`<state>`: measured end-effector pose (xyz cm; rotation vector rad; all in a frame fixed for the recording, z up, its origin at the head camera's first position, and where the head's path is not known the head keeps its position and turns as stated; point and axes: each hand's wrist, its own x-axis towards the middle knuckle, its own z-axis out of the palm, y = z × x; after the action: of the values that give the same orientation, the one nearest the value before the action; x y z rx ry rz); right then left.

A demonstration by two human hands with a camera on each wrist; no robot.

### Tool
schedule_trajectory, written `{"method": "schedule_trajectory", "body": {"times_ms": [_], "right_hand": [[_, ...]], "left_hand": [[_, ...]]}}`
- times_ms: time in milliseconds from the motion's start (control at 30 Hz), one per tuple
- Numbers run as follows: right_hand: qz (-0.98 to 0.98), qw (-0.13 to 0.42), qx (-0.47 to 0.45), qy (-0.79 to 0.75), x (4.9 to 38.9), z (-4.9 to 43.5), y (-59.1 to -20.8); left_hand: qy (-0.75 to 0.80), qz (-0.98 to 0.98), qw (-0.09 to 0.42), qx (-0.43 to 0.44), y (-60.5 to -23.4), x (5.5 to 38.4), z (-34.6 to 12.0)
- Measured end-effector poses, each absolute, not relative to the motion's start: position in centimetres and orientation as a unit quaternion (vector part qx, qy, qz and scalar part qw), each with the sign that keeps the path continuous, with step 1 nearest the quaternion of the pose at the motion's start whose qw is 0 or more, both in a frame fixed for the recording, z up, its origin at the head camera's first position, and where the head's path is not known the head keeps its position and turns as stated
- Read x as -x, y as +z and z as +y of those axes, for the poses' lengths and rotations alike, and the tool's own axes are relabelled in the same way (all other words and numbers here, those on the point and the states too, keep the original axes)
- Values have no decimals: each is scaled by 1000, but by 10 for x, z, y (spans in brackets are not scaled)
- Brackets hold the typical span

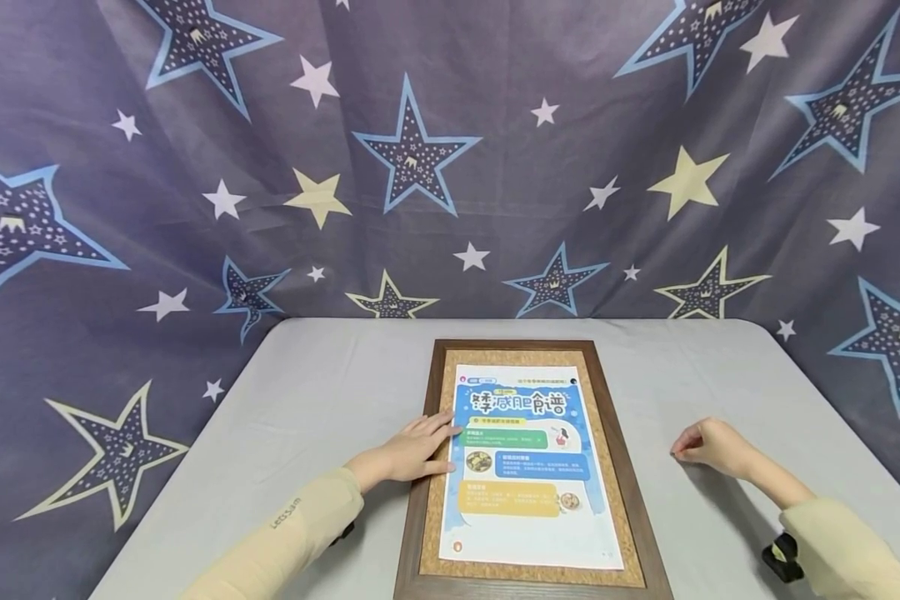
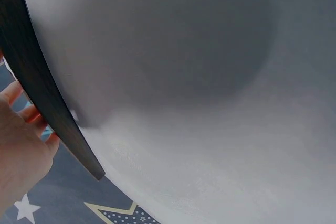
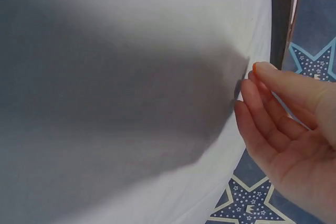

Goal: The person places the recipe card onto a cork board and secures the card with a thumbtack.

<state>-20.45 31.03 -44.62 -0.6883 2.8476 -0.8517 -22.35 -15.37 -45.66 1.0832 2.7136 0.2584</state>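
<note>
A printed poster [image 1: 532, 533] with Chinese text and food pictures lies on a cork board [image 1: 431, 517] in a dark brown wooden frame [image 1: 630, 475]. My left hand [image 1: 412, 447] rests across the frame's left side, its extended fingertips touching the poster's left edge. To the right of the board, my right hand [image 1: 712, 446] is low over the table, thumb and fingertips together at a small dark piece [image 3: 237, 89], mostly hidden by the fingers. A small black round thing [image 1: 573, 382] sits at the poster's top right corner.
The board lies on a table with a pale grey cloth [image 1: 330, 375]. A dark curtain [image 1: 495, 217] patterned with stars hangs behind the table and at both sides. Black wrist devices [image 1: 782, 557] show under the light sleeves.
</note>
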Motion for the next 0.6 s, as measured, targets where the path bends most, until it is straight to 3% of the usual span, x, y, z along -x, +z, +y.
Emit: {"method": "schedule_trajectory", "body": {"times_ms": [600], "right_hand": [[888,76,264,-368,189,282,-435]], "left_hand": [[85,921,107,-364,-456,223,-153]]}}
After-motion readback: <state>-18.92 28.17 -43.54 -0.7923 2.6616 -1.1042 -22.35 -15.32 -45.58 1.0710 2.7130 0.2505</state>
